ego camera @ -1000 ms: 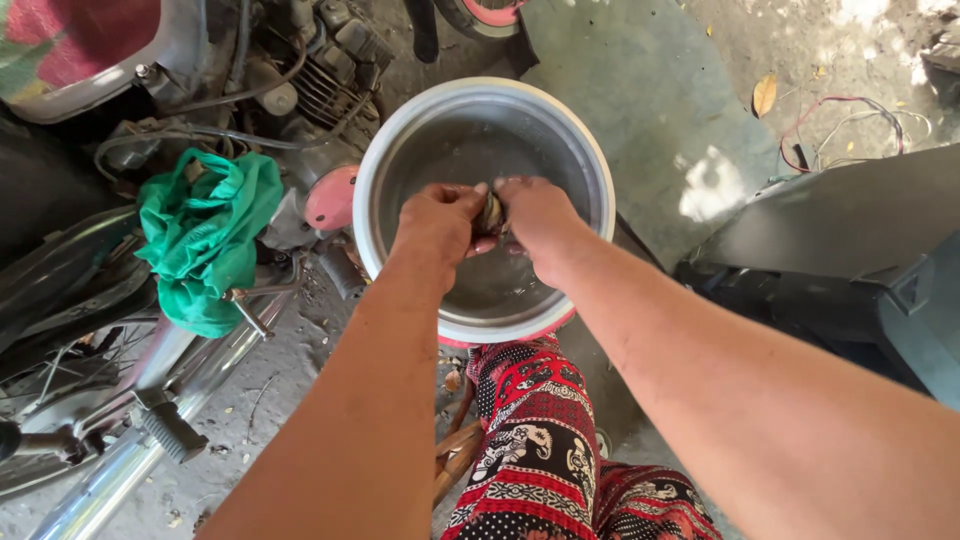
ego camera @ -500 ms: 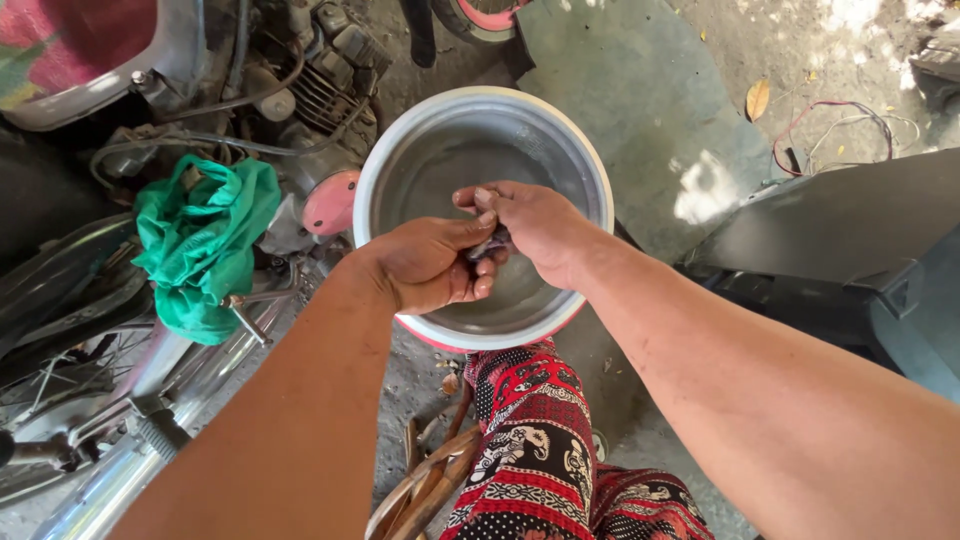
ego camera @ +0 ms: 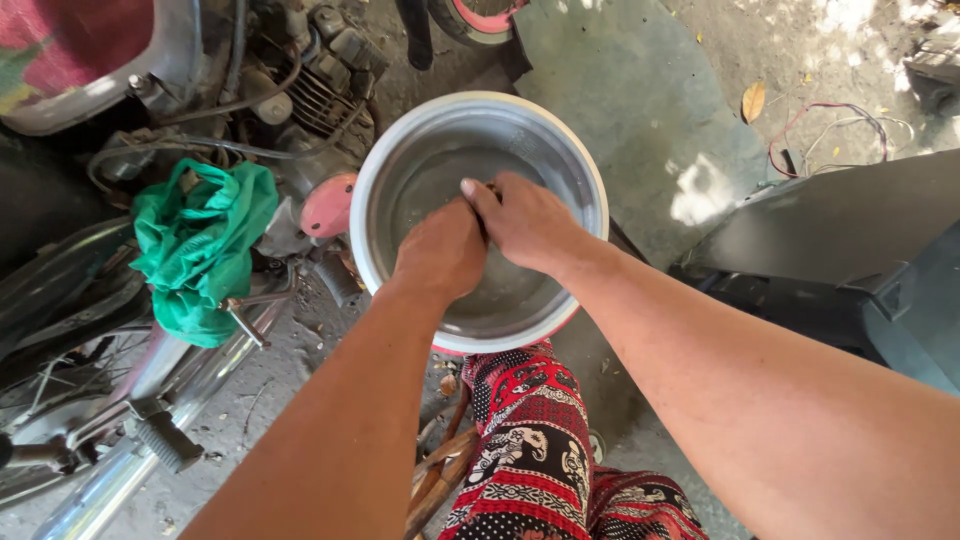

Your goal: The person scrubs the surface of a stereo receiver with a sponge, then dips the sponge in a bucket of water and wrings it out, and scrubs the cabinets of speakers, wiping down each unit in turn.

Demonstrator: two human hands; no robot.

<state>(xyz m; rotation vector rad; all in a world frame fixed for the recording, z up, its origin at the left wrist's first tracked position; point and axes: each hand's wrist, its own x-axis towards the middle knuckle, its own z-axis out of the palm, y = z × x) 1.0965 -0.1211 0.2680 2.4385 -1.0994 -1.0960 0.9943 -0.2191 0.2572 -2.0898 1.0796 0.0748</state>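
Both hands meet over the round silver metal basin (ego camera: 400, 160). Left hand (ego camera: 440, 250) is curled knuckles-up, fingers clenched around something hidden beneath; right hand (ego camera: 525, 222) presses against it from the right, fingers curled onto the same small dark object (ego camera: 490, 188), only a sliver showing between them. Can't tell its shape or long axis. It sits directly under both hands, above the basin's middle, equally near each. Left of basin: crumpled green cloth (ego camera: 200, 245) on a motorcycle frame (ego camera: 150, 400), pink round engine cover (ego camera: 328, 205). Below: red patterned trouser leg (ego camera: 530, 440). Right: dark grey panel (ego camera: 830, 230).
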